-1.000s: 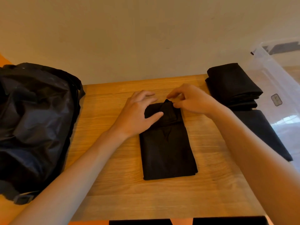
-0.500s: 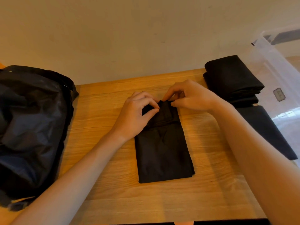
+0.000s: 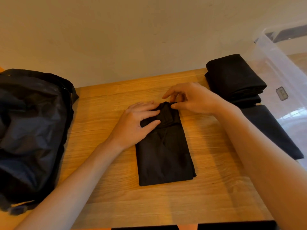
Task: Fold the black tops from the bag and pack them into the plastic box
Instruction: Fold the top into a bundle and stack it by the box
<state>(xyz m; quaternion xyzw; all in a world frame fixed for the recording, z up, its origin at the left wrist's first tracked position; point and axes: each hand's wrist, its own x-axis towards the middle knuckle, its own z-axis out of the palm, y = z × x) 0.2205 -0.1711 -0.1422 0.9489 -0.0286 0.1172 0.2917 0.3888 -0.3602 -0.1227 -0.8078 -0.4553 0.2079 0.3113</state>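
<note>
Near the far edge of the tabletop [image 3: 99, 188], both hands work the far end of the black top [image 3: 164, 155], which lies as a long narrow rectangle at the middle, its near end squared off. Half a second ago the left hand [image 3: 141, 123] had curled its fingers onto the small turned-over flap. Now the fingers lie nearly straight and press that flap down. The right hand [image 3: 191, 98] still pinches the far hem between thumb and a finger, and its index finger has lifted free. The flap itself has hardly grown, so I judge the end-fold is only being tidied, and the top is not yet ready to pack.

For room, the bag [image 3: 29, 122] fills the left edge, well apart from the top. The stack of folded tops [image 3: 232, 80] sits at the far right corner, touching the clear plastic box [image 3: 282, 63], with another flat black piece [image 3: 274, 130] along the right edge. Bare wood lies on both sides of the top and toward the near edge, so there is space to fold it nearward.
</note>
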